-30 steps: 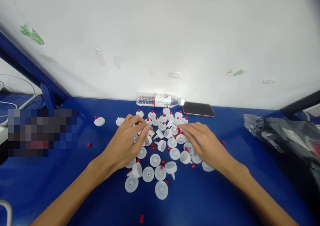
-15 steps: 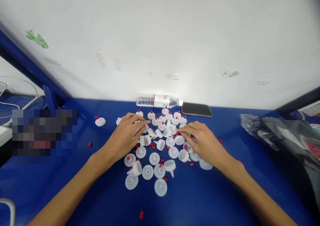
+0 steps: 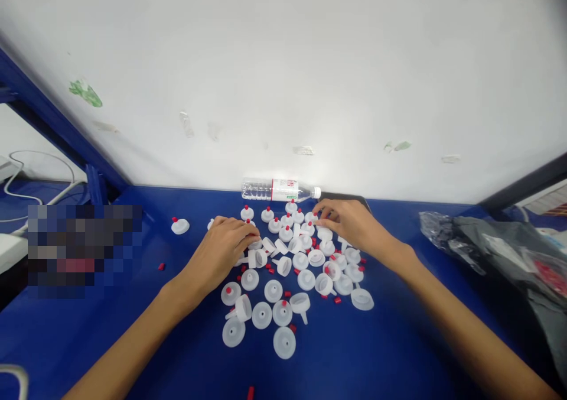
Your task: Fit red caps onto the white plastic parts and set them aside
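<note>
Many white plastic spout caps (image 3: 273, 291), some topped with small red tips, lie in a loose group on the blue table. My left hand (image 3: 225, 243) is at the group's left side, fingers bent and pressed together just above a white cap (image 3: 254, 245); what they hold is hidden. Farther back on the right, my right hand (image 3: 348, 223) has its thumb and fingers closed at a red-tipped white cap (image 3: 310, 218). Loose small red tips (image 3: 337, 300) are scattered among the caps. Several red-tipped caps (image 3: 286, 233) stand upright between my hands.
A clear plastic bottle (image 3: 283, 189) lies against the white wall, with a phone (image 3: 361, 200) partly hidden behind my right hand. One red-tipped cap (image 3: 180, 226) stands apart on the left. Grey plastic bags (image 3: 491, 240) lie at right; white cables (image 3: 44, 202) run at left.
My right hand has moved back and slightly left, from the middle caps to the red-tipped ones, uncovering caps on the right. My left fingers have drawn closer together. The view has tilted slightly.
</note>
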Demonstrator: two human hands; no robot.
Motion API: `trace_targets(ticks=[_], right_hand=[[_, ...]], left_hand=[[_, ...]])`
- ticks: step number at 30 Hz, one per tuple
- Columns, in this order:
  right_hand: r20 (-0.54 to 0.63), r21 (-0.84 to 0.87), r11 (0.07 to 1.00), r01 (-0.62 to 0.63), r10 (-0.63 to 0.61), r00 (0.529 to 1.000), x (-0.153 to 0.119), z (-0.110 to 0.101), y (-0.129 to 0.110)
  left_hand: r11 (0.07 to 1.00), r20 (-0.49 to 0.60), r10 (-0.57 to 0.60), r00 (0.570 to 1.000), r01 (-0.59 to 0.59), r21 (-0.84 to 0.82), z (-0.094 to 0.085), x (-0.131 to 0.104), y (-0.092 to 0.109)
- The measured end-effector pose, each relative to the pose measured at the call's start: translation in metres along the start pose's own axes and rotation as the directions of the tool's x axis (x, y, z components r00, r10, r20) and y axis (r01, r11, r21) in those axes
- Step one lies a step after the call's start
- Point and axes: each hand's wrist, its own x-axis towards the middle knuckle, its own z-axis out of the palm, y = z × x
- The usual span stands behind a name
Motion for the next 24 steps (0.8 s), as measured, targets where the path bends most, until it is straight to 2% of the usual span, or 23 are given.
trace_targets(ticks=[5, 10, 13, 18, 21, 24], right_hand=[[-0.006, 0.019, 0.999, 0.034, -0.034, 0.999, -0.001, 0.002, -0.004], [-0.021, -0.018, 0.998, 0.065, -0.065, 0.998, -0.006, -0.016, -0.011], [0.027, 0.008, 0.995, 0.103, -0.103, 0.994, -0.011, -0.023, -0.019], [-0.036, -0.07, 0.989, 0.133, -0.136, 0.99, -0.008, -0.014, -0.016], [0.053, -0.089, 0.977, 0.193, -0.189, 0.981, 0.002, -0.006, -0.008], [0.141, -0.078, 0.965, 0.251, -0.238, 0.961, 0.011, -0.003, -0.009]], left_hand=[[1.0, -0.032, -0.008, 0.999, 0.008, -0.003, 0.0, 0.0, 0.001], [1.0, -0.117, 0.019, 0.993, -0.018, 0.004, -0.002, -0.001, 0.003], [0.999, -0.167, 0.043, 0.985, -0.044, -0.003, -0.004, -0.003, 0.008], [0.999, -0.234, 0.041, 0.971, -0.038, 0.017, -0.004, -0.001, 0.011], [0.999, -0.178, 0.036, 0.983, -0.028, 0.043, -0.002, 0.015, 0.012], [0.995, -0.03, 0.06, 0.998, -0.057, 0.081, -0.002, 0.041, 0.017]])
